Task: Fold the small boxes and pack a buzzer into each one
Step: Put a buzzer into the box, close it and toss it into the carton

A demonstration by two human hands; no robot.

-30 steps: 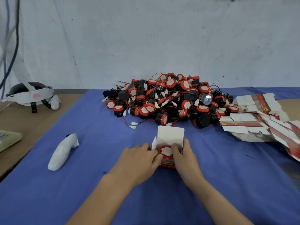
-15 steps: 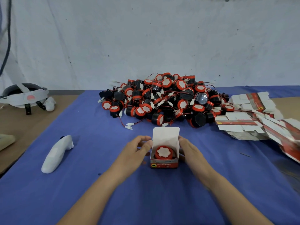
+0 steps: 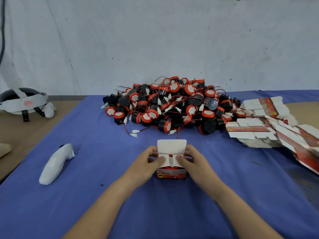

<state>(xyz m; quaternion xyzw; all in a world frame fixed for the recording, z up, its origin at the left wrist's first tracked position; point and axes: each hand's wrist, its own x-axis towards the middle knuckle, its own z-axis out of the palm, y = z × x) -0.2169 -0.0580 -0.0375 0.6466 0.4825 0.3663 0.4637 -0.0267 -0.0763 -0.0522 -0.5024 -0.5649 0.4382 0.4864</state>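
A small red and white box [image 3: 171, 175] stands on the blue cloth in front of me, its white lid flap [image 3: 172, 146] still upright. A red buzzer sits inside, only its rim showing under the two side flaps. My left hand [image 3: 146, 163] grips the box's left side and its thumb presses the left side flap down. My right hand [image 3: 193, 161] grips the right side the same way, thumb on the right flap. Behind lies a big pile of black and red buzzers [image 3: 172, 106] with thin wires.
Flat unfolded boxes [image 3: 269, 125] are heaped at the right. A white controller [image 3: 55, 163] lies on the cloth at the left. A grey headset [image 3: 22, 100] rests on the brown table at the far left. A white wall stands behind.
The two side flaps, open half a second ago with the buzzer's top in full view, are now folded down over it under both thumbs.
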